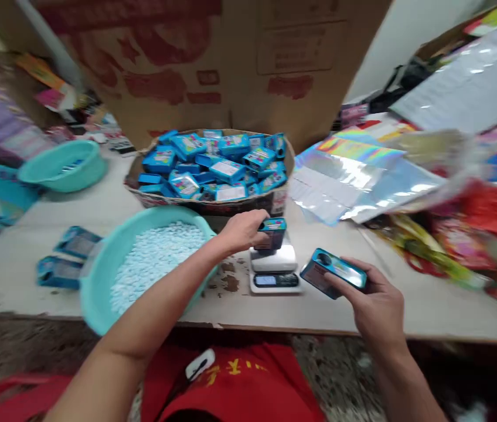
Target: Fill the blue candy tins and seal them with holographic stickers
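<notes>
My left hand [244,230] grips a small blue box [273,234] by its left side, over a small white digital scale [273,288] with a lit display. Whether that box rests on the scale's pan I cannot tell. To the right of the scale, my right hand [374,299] holds another small blue box [340,271], tilted, with a dark round spot on its shiny top face. A turquoise basin [88,299] lies under my left forearm, holding many pale blue tablet-like pieces [156,255]. Two blue boxes [79,241] lie on the table left of the basin.
Behind the scale, a low cardboard carton [208,206] is heaped with blue boxes. A large cardboard panel [231,70] rises behind it. Another turquoise basin [66,181] stands at the back left. Shiny plastic sheets [354,176], red scissors [424,266] and colourful packaging cover the right side.
</notes>
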Motion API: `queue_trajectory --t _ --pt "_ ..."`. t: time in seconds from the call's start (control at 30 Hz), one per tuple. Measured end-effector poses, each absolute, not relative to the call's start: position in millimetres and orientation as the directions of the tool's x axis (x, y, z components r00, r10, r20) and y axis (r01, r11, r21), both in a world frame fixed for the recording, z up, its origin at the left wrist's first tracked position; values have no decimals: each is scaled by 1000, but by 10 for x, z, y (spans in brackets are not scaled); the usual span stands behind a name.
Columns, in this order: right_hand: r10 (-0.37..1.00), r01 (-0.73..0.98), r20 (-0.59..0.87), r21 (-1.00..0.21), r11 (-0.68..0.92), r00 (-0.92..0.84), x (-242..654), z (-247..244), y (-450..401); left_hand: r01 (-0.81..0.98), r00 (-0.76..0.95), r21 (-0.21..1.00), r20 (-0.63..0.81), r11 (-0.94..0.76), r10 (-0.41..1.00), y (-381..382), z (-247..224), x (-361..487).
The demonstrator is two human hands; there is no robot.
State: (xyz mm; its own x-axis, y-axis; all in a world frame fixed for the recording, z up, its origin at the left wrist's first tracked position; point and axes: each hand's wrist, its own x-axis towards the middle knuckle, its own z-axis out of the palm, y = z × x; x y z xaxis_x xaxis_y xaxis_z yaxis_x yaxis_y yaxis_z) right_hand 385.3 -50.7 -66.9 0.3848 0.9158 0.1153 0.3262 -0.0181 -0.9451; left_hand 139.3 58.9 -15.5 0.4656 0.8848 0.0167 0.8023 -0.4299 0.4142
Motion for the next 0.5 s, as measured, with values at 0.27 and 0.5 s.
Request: queue_trajectory --t 0.27,0.5 --pt "953 338 188 -936 100 237 3166 -1026 57 928 -369 195 362 318 856 -82 618 -305" --pt "967 228 241 -949 217 82 3214 -1138 151 741 -665 71 221 668 713 112 -54 -1950"
